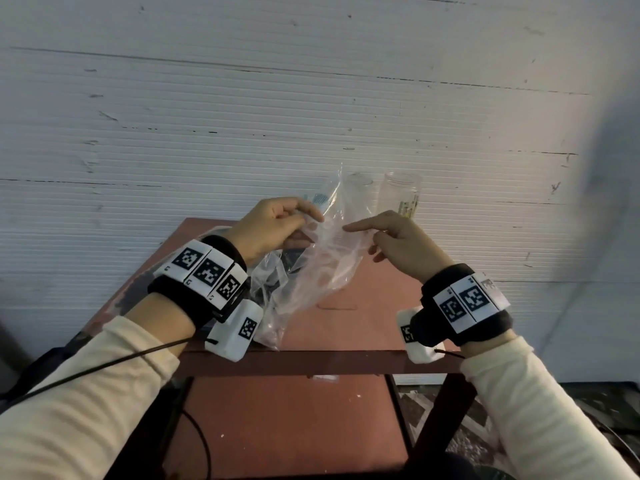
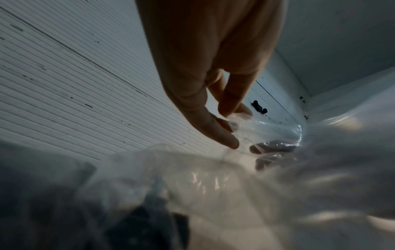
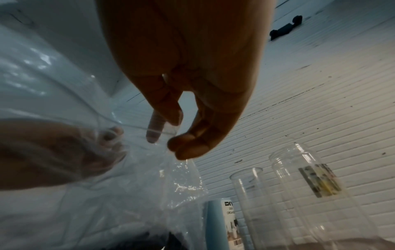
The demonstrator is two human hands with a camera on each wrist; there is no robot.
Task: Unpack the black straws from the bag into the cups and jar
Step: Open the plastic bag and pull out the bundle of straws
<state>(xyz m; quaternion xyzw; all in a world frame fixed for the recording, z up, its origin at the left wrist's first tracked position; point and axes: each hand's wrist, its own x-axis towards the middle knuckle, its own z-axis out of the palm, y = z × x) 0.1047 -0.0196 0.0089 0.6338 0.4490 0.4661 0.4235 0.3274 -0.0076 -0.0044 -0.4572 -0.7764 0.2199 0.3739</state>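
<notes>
The left hand (image 1: pixel 273 226) is pinching the clear bag (image 1: pixel 322 258) above the red table (image 1: pixel 374 306); the right hand (image 1: pixel 398 240) is nipping its other lip — thin, slippery film, probably best gripped at the rim.

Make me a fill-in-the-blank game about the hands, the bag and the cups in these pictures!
1. Both hands hold a clear plastic ____ above the table.
2. The left hand pinches its edge, and so does the ____ hand.
3. The tall jar by the wall has no ____ in it yet.
4. The table top is ____ in colour.

Missing words: bag; right; straws; red
</notes>
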